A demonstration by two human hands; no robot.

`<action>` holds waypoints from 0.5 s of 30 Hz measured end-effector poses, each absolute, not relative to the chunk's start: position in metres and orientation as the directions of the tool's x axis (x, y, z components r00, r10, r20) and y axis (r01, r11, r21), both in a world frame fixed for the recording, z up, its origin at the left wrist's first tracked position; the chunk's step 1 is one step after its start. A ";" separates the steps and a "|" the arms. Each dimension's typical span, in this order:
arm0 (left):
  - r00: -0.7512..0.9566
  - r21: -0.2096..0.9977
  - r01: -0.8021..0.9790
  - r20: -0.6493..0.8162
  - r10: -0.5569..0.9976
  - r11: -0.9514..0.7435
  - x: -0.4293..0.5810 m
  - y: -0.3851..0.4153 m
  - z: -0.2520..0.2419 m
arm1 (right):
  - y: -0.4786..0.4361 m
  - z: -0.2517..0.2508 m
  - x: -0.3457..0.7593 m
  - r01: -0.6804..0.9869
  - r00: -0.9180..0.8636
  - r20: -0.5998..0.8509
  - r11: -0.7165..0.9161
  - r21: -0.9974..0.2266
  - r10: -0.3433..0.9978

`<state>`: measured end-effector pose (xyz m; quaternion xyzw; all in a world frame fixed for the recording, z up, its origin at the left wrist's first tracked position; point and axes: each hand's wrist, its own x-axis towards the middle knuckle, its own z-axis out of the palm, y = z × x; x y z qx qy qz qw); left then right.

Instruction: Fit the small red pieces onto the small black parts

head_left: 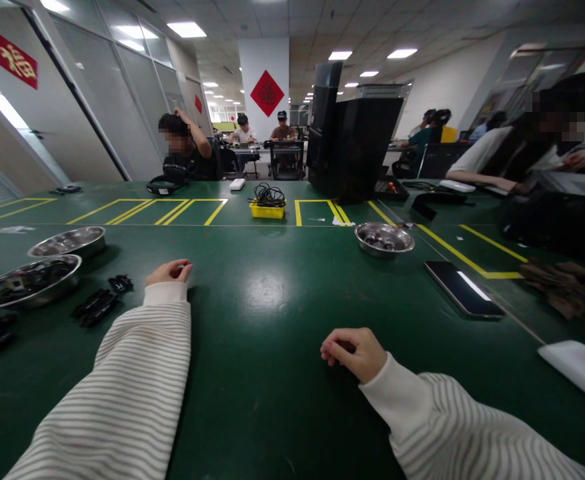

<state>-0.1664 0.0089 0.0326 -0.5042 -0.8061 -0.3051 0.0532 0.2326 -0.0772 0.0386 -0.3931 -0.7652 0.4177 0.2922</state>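
Over the left part of the green table [262, 373], my left hand [168, 272] is closed, thumb and fingers curled together. Whatever it may hold is hidden. Small black parts [97, 305] lie just left of that wrist, with another small black piece [121, 283] close to the cuff. My right hand [356, 352] is lower and nearer to me, right of the middle. Its thumb and fingers are pinched together, and I cannot make out anything between them. A phone [463, 288] lies farther off, to the right of that hand.
Two steel bowls [75, 241] stand at the left, the nearer holding dark parts. Another steel bowl [384, 240] of small parts sits right of centre. Cables fill a yellow tray [267, 211]. Behind are a black computer case [362, 147] and people seated at tables.
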 end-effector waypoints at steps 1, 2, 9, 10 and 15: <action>-0.483 0.402 0.854 0.371 0.793 0.332 -0.171 0.009 0.033 | -0.077 0.038 0.233 0.359 -0.517 0.120 0.343 -0.868 0.847; -0.474 0.364 0.863 0.348 0.809 0.350 -0.173 0.010 0.034 | -0.077 0.038 0.233 0.361 -0.516 0.122 0.345 -0.867 0.848; -0.417 0.158 0.907 0.186 0.890 0.391 -0.169 0.016 0.034 | -0.076 0.038 0.232 0.372 -0.536 0.129 0.370 -0.851 0.834; -0.418 0.141 0.907 0.170 0.892 0.398 -0.169 0.016 0.034 | -0.076 0.038 0.232 0.372 -0.535 0.133 0.374 -0.849 0.834; -0.422 0.087 0.906 0.129 0.897 0.413 -0.169 0.015 0.036 | -0.077 0.037 0.233 0.371 -0.535 0.149 0.390 -0.843 0.832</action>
